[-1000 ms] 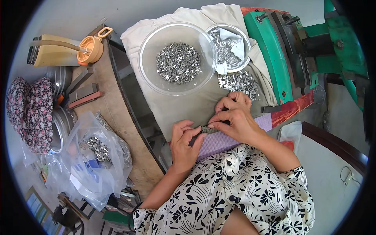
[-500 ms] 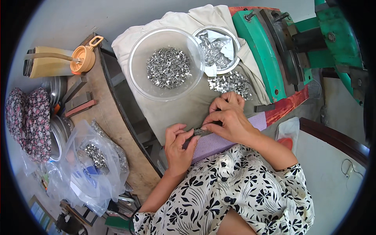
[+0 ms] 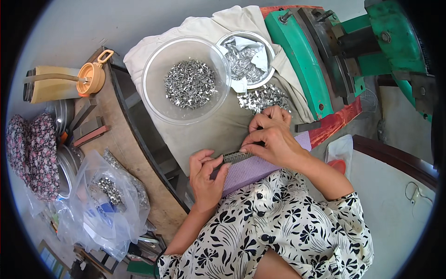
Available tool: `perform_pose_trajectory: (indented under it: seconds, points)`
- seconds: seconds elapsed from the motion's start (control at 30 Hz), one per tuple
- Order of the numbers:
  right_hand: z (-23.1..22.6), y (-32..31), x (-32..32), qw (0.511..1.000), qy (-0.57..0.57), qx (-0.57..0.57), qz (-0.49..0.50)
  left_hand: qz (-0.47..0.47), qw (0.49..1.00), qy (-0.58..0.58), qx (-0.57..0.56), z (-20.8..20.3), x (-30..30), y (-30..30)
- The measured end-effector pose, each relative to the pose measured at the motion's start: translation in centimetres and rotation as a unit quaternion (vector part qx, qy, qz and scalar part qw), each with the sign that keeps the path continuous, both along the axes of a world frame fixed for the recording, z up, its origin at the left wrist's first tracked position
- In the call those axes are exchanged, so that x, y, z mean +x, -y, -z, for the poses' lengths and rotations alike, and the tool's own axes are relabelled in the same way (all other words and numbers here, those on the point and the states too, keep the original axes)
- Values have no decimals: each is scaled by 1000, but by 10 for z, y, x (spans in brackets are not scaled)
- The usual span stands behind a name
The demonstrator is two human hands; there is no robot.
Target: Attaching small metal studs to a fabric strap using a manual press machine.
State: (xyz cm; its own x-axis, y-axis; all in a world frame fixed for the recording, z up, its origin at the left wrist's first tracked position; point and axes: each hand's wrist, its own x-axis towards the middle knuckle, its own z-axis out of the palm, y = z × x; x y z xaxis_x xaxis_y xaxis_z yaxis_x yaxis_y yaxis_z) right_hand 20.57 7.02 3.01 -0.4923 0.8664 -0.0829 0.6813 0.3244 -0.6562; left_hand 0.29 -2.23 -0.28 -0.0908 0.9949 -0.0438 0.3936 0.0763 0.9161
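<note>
Left hand [image 3: 206, 179], right hand [image 3: 273, 138] — both touch a strip [image 3: 236, 157] (ridged).

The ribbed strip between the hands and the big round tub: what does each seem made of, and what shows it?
Ribbed strip: possibly metal with a dull finish, judging by its dark grey colour, though too small to be sure. Round tub: likely smooth, cloudy plastic, since the cloth's colour shows through it.
</note>
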Motion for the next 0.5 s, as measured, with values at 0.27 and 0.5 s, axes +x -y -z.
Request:
perform_pose_trajectory:
  seconds: [0.27, 0.5]
  points:
    - [0, -3, -2, 1000, -6, -4, -18, -3, 1000, -4, -3, -2, 0, -1]
    - [-3, -6, 1, 999, -5, -26, -31, 0, 1000, -6, -4, -2, 0, -1]
